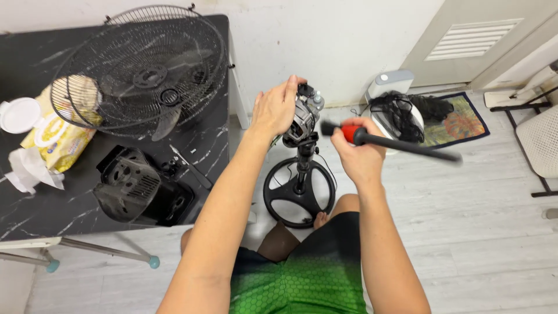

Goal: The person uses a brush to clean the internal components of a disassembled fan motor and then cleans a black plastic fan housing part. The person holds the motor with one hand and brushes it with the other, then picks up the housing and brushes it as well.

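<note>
**Bare fan motor held on its stand, brush at its side**

The left hand [278, 107] wraps over the top of the exposed grey metal fan motor [302, 119], its fingers [290, 84] curled round the housing and pressed against it. The motor sits on top of a black upright pole whose round black ring-shaped base [299, 195] stands on the pale wood-look floor [465, 232], just in front of the person's knees and green patterned shorts [308, 273].

The right hand [360, 154] is closed in a fist round a red-and-black brush with a long black handle [372, 138]. The bristle end points at the motor and sits just beside it (whether it touches is unclear), while the handle runs out to the right, blurred.

To the left stands a black marble-look counter [35, 203]. On it lie 2 black wire fan grilles [142, 70] stacked with the dark blades showing through, a black plastic motor cover [131, 183] near the front edge, a yellow packet of wipes [58, 139], a round white lid [18, 114] and crumpled white tissue [29, 168].

Against the far wall sit a white and grey appliance [390, 84] with tangled black cords, and a colourful leaf-print mat [462, 119].
</note>
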